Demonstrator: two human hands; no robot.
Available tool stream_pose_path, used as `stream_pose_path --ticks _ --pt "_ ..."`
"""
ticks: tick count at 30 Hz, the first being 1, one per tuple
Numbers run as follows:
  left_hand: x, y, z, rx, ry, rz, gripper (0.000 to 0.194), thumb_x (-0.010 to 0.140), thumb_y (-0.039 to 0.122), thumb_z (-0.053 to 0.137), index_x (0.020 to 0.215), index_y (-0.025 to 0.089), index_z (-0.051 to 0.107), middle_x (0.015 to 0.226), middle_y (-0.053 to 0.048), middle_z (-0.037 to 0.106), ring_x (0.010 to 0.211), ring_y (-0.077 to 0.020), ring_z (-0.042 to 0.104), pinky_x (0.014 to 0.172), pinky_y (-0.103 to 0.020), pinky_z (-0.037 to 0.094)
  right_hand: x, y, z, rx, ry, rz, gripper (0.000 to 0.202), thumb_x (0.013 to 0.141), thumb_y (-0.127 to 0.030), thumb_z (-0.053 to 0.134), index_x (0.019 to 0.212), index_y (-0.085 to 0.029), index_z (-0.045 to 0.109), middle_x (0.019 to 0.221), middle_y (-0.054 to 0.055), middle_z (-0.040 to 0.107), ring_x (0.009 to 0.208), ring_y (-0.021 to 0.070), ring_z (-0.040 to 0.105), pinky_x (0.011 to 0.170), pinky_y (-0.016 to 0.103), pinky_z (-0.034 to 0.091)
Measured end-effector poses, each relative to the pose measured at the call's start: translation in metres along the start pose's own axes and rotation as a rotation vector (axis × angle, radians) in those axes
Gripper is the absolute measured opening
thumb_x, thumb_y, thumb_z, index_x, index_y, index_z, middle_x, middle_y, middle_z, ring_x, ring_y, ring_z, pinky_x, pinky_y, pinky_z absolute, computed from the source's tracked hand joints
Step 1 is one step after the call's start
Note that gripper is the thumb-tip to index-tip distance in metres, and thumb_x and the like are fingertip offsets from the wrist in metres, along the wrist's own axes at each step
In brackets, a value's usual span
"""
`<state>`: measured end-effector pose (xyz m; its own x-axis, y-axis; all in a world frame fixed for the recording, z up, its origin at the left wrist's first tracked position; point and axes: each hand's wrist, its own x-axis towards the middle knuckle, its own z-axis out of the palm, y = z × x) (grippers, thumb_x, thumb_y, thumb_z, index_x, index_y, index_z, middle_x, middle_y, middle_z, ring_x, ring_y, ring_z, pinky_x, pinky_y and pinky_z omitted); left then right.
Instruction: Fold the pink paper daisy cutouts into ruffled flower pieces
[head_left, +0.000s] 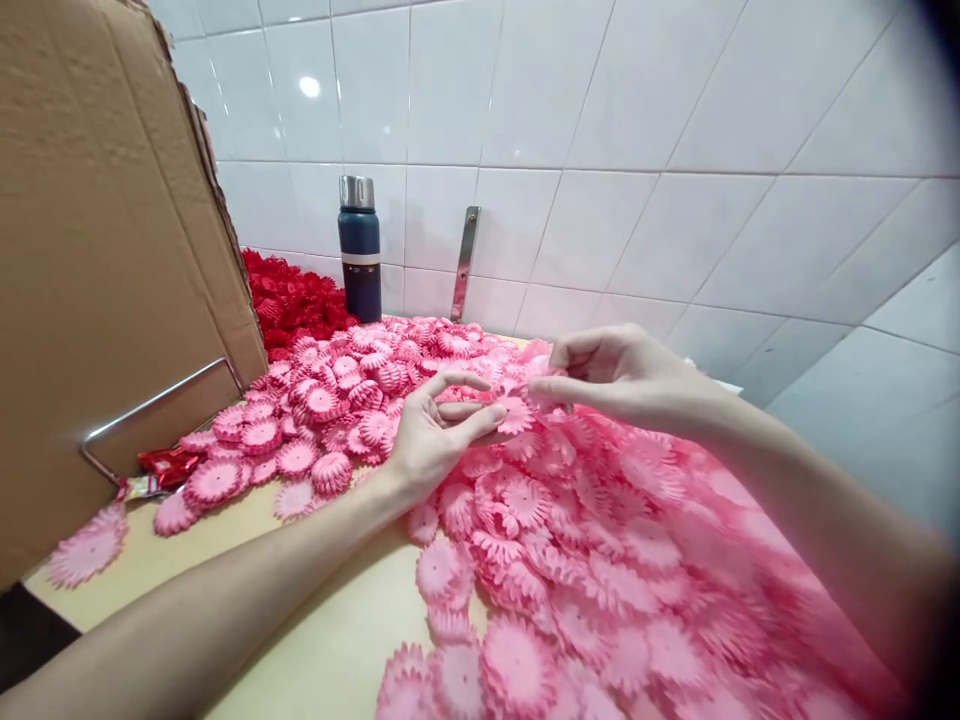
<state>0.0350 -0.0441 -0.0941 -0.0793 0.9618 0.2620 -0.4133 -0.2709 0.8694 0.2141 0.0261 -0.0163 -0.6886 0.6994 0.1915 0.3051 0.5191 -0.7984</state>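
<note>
Between the thumb and fingers of my left hand [446, 425] is a pink petal disc [516, 415] with a scalloped edge. Just to its right, the thumb and fingers of my right hand [615, 375] are pinched together on a thin pink piece [534, 360], whose exact kind is hard to make out. The two hands are close together over a large heap of pink petal discs [525, 500]. Sheer pink material spreads over the right part of the heap, below my right forearm.
A cardboard box [112, 250] stands at the left, with a bent metal rod [161, 400] by it. Behind are red petal pieces [292, 300] and a dark blue bottle [361, 250]. A metal strip [465, 262] leans on the tiled wall. A red wrapper [169, 465] lies on the pale tabletop [322, 630].
</note>
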Motion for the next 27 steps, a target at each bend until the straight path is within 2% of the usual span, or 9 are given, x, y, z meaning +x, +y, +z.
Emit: stream_pose_path --ticks 3,6,8,12,15,19,24,27 --pt "-0.002 -0.004 -0.001 0.041 0.03 -0.02 0.032 0.072 0.015 0.078 0.099 0.015 0.06 0.068 -0.001 0.075 0.068 -0.0139 0.073 0.07 -0.028 0.062 0.0 0.004 -0.002 -0.04 -0.077 -0.033 0.019 0.073 -0.032 0.075 0.071 -0.019 0.061 0.067 0.0 0.062 0.063 0.0147 0.057 0.055 0.029 0.043" --pt "-0.004 -0.004 0.002 0.064 0.074 0.014 0.035 0.07 0.014 0.079 0.097 0.018 0.058 0.07 0.002 0.071 0.066 -0.013 0.071 0.067 -0.028 0.063 -0.001 0.002 -0.004 -0.083 -0.035 -0.032 0.025 0.071 -0.035 0.076 0.086 -0.019 0.064 0.075 0.003 0.069 0.069 0.0175 0.063 0.058 0.03 0.046" --pt "-0.005 -0.004 0.004 0.097 0.082 0.066 0.029 0.07 0.012 0.078 0.091 0.018 0.058 0.076 0.003 0.07 0.065 -0.0117 0.07 0.064 -0.027 0.062 -0.002 -0.003 -0.004 -0.115 -0.016 -0.011 0.03 0.07 -0.037 0.076 0.092 -0.019 0.064 0.074 0.003 0.071 0.067 0.0177 0.063 0.056 0.031 0.045" --pt "-0.007 -0.002 0.006 0.294 0.02 0.163 0.006 0.076 0.009 0.068 0.078 0.014 0.068 0.081 -0.002 0.072 0.075 -0.0119 0.07 0.074 -0.025 0.06 -0.003 -0.011 0.0 -0.11 0.011 0.033 0.026 0.067 -0.031 0.079 0.083 -0.02 0.06 0.065 0.002 0.071 0.06 0.0169 0.063 0.052 0.029 0.043" --pt "-0.008 -0.002 0.005 0.395 0.006 0.165 0.01 0.075 0.011 0.07 0.084 0.013 0.073 0.089 -0.006 0.074 0.083 -0.0155 0.07 0.082 -0.029 0.058 -0.004 -0.013 0.006 -0.048 0.0 0.047 0.032 0.065 -0.027 0.081 0.073 -0.021 0.051 0.06 0.001 0.069 0.057 0.0164 0.062 0.049 0.028 0.041" --pt "-0.008 -0.004 0.002 0.399 -0.047 0.175 0.016 0.074 0.015 0.073 0.09 0.014 0.073 0.097 -0.009 0.074 0.09 -0.0184 0.07 0.082 -0.031 0.059 -0.004 -0.013 0.01 0.012 -0.025 0.051 0.039 0.066 -0.025 0.08 0.07 -0.022 0.042 0.064 0.002 0.069 0.061 0.0184 0.064 0.049 0.027 0.041" --pt "-0.005 -0.01 -0.003 0.478 -0.03 0.23 0.019 0.075 0.016 0.074 0.093 0.013 0.073 0.101 -0.012 0.073 0.095 -0.0215 0.069 0.085 -0.036 0.058 -0.004 -0.012 0.007 -0.121 -0.104 0.011 0.02 0.073 -0.02 0.072 0.075 -0.02 0.052 0.069 0.001 0.07 0.062 0.0148 0.063 0.052 0.026 0.042" --pt "-0.005 -0.012 -0.005 0.505 -0.048 0.247 0.019 0.076 0.019 0.074 0.094 0.013 0.073 0.101 -0.012 0.072 0.096 -0.0224 0.068 0.086 -0.037 0.057 -0.003 -0.011 0.006 -0.138 -0.13 0.019 0.017 0.073 -0.02 0.07 0.076 -0.02 0.054 0.069 0.0 0.071 0.059 0.0129 0.059 0.051 0.025 0.041"
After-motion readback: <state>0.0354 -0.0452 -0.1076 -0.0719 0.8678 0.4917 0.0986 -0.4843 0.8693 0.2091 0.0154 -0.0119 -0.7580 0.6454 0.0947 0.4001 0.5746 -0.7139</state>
